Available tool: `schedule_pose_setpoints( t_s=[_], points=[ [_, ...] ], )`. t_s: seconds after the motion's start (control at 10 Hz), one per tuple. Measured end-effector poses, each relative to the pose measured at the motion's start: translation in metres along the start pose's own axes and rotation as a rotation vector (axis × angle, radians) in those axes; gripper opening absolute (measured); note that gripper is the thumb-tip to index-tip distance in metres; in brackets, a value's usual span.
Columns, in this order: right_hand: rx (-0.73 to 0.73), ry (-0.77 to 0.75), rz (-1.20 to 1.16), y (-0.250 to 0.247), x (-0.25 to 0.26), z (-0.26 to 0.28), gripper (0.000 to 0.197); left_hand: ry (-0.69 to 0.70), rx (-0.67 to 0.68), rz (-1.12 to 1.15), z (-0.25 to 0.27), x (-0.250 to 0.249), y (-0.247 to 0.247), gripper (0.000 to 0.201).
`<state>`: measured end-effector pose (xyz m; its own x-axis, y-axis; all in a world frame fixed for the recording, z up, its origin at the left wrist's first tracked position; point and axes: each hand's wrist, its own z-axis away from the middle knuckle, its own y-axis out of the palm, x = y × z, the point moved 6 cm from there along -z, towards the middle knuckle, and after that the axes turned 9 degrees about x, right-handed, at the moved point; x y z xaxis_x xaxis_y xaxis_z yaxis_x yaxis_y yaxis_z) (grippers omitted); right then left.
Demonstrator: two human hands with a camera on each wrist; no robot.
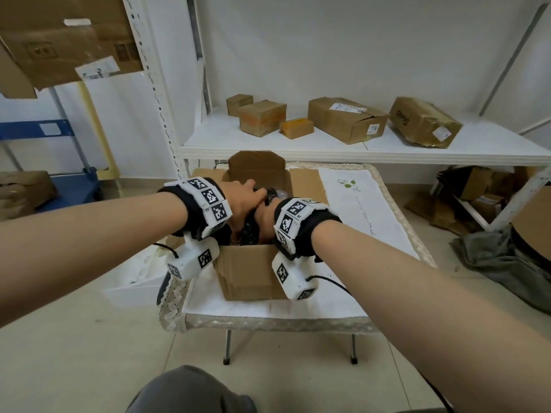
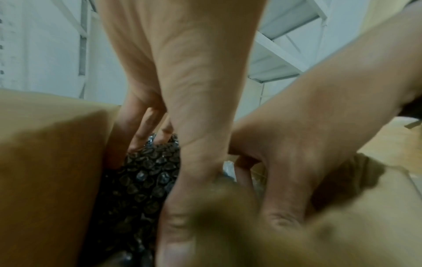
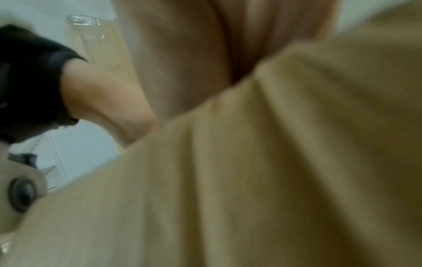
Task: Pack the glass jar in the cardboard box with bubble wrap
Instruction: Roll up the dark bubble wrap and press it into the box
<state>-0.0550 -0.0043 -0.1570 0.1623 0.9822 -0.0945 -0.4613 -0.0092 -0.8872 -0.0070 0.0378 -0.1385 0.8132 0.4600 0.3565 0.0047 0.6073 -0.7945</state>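
Note:
An open cardboard box [image 1: 247,272] stands on a small table. Inside it lies a bundle of dark bubble wrap [image 1: 249,232]; the glass jar cannot be seen through the wrap. My left hand [image 1: 243,201] reaches in from the left, its fingers curled over the top of the bundle. My right hand [image 1: 264,211] is in the box beside it, most of its fingers hidden. In the left wrist view the left hand [image 2: 200,126] lies against the bubble wrap [image 2: 141,180], with the right hand [image 2: 297,144] curled down close by. A blurred cardboard flap [image 3: 274,171] fills the right wrist view.
The table [image 1: 351,210] has a white embroidered cloth with a lace edge. Behind it a white shelf [image 1: 208,138] carries several cardboard parcels [image 1: 346,119]. A white tray [image 1: 134,281] sits at the table's left. More boxes [image 1: 483,192] and grey cloth [image 1: 501,263] lie on the floor at right.

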Motion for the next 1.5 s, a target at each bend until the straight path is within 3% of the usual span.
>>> schedule_pose_setpoints(
  t_s=[0.1,0.2,0.3,0.4,0.6,0.7,0.8,0.9,1.1,1.2,1.3,1.4,1.5],
  points=[
    [-0.016,0.049,0.160,0.010,-0.006,-0.027,0.084,-0.007,-0.063,0.077,0.008,0.004,0.002,0.107],
    [-0.062,0.055,0.061,0.001,-0.005,-0.019,0.068,-0.029,-0.130,0.096,0.017,0.011,0.004,0.092],
    [-0.072,0.077,-0.014,-0.006,-0.010,-0.012,0.078,-0.138,-0.175,-0.073,0.024,0.024,0.012,0.105],
    [-0.009,0.114,-0.042,-0.006,-0.014,-0.019,0.106,-0.130,-0.154,-0.031,0.022,0.031,0.021,0.108],
    [0.021,0.040,-0.162,-0.022,-0.028,-0.018,0.035,-0.182,-0.002,0.124,0.009,0.044,0.025,0.131],
    [0.150,0.103,-0.001,-0.016,-0.024,-0.036,0.096,-0.203,0.073,0.097,0.004,0.047,0.025,0.136],
    [0.115,0.098,0.029,-0.014,-0.022,-0.036,0.121,-0.212,0.088,0.038,-0.005,0.048,0.022,0.137],
    [0.054,0.069,-0.091,-0.011,-0.023,-0.028,0.102,-0.165,0.035,-0.071,-0.008,0.039,0.019,0.122],
    [0.043,0.013,-0.003,0.000,-0.021,-0.043,0.136,-0.115,0.026,-0.151,-0.003,0.033,0.007,0.112],
    [0.038,0.046,-0.022,0.008,-0.030,-0.072,0.147,-0.097,0.104,-0.099,0.000,0.033,0.000,0.131],
    [0.057,0.021,-0.087,0.000,-0.025,-0.039,0.136,-0.054,0.194,-0.019,-0.004,0.032,-0.003,0.127],
    [0.048,0.006,-0.180,-0.003,-0.026,-0.030,0.108,-0.017,0.283,0.090,-0.010,0.030,-0.001,0.111],
    [0.041,0.009,-0.067,-0.004,-0.019,-0.037,0.132,-0.035,0.320,0.133,-0.015,0.031,0.003,0.108]
  ],
)
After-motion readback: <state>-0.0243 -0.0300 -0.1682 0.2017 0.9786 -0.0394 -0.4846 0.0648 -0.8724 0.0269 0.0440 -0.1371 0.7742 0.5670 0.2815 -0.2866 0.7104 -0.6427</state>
